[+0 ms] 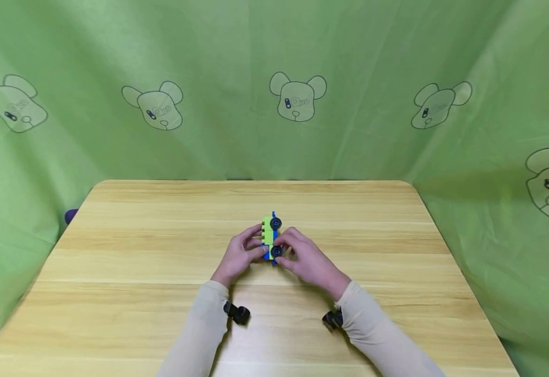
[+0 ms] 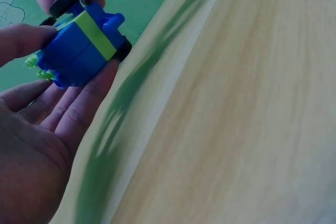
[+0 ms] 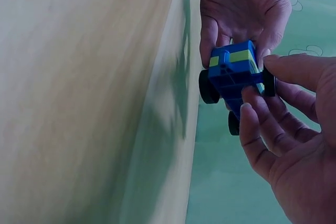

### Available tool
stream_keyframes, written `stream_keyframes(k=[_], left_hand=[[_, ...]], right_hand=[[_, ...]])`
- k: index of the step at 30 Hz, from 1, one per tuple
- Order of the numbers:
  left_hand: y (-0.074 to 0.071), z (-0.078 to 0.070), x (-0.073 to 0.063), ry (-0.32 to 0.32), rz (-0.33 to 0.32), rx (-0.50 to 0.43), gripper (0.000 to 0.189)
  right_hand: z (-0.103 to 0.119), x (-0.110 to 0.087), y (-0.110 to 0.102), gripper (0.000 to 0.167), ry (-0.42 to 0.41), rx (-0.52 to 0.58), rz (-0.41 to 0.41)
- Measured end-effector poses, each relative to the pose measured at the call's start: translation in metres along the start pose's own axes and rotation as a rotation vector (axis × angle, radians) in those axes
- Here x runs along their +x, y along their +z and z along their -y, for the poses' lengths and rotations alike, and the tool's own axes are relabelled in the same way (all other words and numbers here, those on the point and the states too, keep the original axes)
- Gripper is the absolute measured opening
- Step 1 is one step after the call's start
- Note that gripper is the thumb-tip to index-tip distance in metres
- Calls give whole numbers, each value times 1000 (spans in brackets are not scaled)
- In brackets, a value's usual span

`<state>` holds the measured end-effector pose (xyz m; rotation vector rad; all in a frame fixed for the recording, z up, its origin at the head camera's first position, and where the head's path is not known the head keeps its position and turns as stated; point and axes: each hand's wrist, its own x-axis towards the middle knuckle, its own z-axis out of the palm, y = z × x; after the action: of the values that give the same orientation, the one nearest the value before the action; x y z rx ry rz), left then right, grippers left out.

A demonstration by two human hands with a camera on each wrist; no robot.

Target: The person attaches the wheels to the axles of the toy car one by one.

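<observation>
A toy car of blue and lime-green building blocks (image 1: 267,237) with black wheels is held above the table, tipped on its side in the head view. My left hand (image 1: 238,256) grips its body between thumb and fingers. The thumb lies along the blue end (image 2: 65,51) in the left wrist view. My right hand (image 1: 311,263) pinches the near black wheel (image 3: 269,81) at the car's side, thumb on one face and fingers around the underside. Other black wheels (image 3: 209,87) show on the far side and behind. Green studs (image 2: 39,66) stick out past the left fingers.
A light wooden table (image 1: 114,251) spreads below both hands. Green curtains (image 1: 227,141) with printed bear-like heads hang behind it and at both sides. A purple object (image 1: 70,215) peeks out at the table's left edge. Black devices (image 1: 238,313) are strapped to both wrists.
</observation>
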<state>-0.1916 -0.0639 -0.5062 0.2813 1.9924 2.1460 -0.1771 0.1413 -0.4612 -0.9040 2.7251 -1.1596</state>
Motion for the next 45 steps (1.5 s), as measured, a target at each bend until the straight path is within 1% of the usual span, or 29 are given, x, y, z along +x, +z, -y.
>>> stream_keyframes(k=[5,10,11,14,18,21,24,26,29,31,33,35,38,41,45], left_hand=[[1,-1,1,-16,7,-9,63],[1,-4,1,-47,25,-26,69],[1,-6,0,-48,32,-22,70],[2,-18,-4,-41,49,-2,74],[3,-32,-10,-34,52,10,76],[3,-34,-12,-28,50,2,76],[2,-36,-13,-35,51,-20,76],[2,-36,-12,-40,53,-38,77],[0,-28,-7,-59,51,-48,78],[-1,-21,-3,-61,44,-53,79],[-2,-13,0,-57,35,-52,80],[-2,-10,1,-47,24,-54,80],[-1,-7,0,-33,13,-45,78],[-1,-7,-1,-22,5,-35,77],[0,-8,-2,-18,-7,-17,78]], right_hand=[[-1,0,2,33,38,53,-7],[0,2,3,32,46,80,-21],[1,2,3,32,45,82,-24],[1,4,4,32,45,97,-23],[0,4,5,32,44,162,-15],[-1,3,5,26,43,210,-26],[-2,3,4,21,35,223,-64],[-2,3,5,20,48,244,-90],[-1,4,5,20,111,335,-105],[0,4,6,21,170,404,-107],[-1,5,6,23,213,444,-102],[-2,5,6,25,237,447,-92],[-3,6,5,24,262,418,-76],[-4,7,3,23,288,400,-61],[-5,8,1,27,308,433,-36]])
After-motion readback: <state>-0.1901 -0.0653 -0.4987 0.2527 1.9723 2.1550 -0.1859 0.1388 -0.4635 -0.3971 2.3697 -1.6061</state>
